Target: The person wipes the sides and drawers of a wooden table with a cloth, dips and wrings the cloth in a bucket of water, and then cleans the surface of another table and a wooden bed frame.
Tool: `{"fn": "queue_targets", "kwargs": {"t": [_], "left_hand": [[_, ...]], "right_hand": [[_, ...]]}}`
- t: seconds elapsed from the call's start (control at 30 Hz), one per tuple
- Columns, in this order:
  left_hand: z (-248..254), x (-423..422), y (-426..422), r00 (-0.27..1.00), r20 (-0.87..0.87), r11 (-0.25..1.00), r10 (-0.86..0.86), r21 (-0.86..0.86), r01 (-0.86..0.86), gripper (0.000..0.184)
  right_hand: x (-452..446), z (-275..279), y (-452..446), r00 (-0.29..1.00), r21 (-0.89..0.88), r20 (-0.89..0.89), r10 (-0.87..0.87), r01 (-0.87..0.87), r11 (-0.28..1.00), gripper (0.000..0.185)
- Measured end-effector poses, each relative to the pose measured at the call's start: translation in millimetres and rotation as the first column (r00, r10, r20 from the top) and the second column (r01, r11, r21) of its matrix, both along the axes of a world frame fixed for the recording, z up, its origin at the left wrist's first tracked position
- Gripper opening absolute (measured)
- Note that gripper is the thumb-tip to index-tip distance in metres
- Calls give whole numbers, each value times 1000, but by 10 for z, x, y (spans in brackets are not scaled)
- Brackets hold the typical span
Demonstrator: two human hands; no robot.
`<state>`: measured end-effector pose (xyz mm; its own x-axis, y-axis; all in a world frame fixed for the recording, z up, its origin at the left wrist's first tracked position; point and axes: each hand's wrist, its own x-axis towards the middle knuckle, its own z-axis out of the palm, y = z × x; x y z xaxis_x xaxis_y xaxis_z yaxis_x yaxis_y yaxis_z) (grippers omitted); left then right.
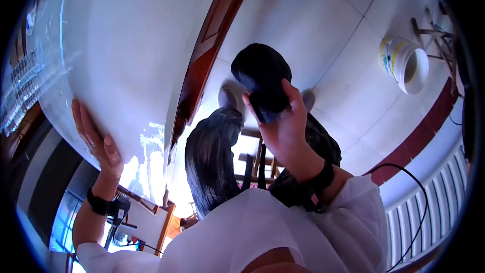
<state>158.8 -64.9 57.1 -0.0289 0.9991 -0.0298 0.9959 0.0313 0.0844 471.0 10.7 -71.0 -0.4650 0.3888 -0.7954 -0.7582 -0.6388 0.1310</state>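
Note:
My right hand (pixel 285 126) is closed around a black object (pixel 262 73) in front of my knees. It has a wide rounded end and a narrower end at my fingers, somewhat like a shoe, but its kind is unclear. On the glossy, pale tabletop (pixel 136 35) at the left rests my left hand (pixel 96 139), palm down with fingers stretched out. It holds nothing. Bright light reflects off the tabletop near its lower edge. Both wrists wear black bands.
A white bucket (pixel 411 73) with a yellow stripe lies tilted on the tiled floor at the right, near a wooden stand (pixel 434 33). Below are a ribbed radiator (pixel 429 222) and a black cable (pixel 423 187). The table has a dark red wooden side (pixel 212 35).

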Motion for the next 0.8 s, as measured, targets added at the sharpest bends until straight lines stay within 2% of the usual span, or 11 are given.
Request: {"fn": "queue_targets", "kwargs": {"t": [0.27,0.33,0.4,0.47,0.53,0.6,0.63,0.67,0.73,0.77,0.8], "left_hand": [[42,101,74,1000,8,1000,-20,-8,21,67],[38,106,56,1000,18,999,-26,30,25,65],[41,79,26,999,-6,998,-41,37,41,64],[104,121,52,996,-78,999,-38,23,39,59],[139,155,70,987,-159,999,-33,11,35,58],[215,210,24,987,-161,1000,-4,-22,0,58],[193,168,53,983,-180,999,18,-47,-27,59],[207,166,94,987,-157,1000,14,-14,-17,59],[364,256,130,984,-168,984,63,-152,-89,58],[448,321,163,941,-326,935,95,-296,-197,63],[435,329,194,944,-314,944,101,-270,-190,63]], "right_hand": [[131,-53,-346,1000,51,11,4,-5,999,45],[172,-181,-627,999,36,-38,-14,15,999,47],[238,-328,-987,994,82,-102,50,-41,996,51],[321,-205,-1135,984,-28,-172,-56,52,998,52],[450,241,-1141,988,18,-122,-92,94,995,51],[750,705,-1108,994,-52,-34,-105,104,993,49],[822,731,-1170,999,-29,0,-45,45,999,51],[957,773,-1189,994,-42,84,66,-62,997,44],[1303,926,-1089,876,23,303,374,-399,916,36],[1452,1035,-1007,788,17,432,438,-493,870,27],[1584,942,-1047,767,48,502,400,-487,872,25]]}}
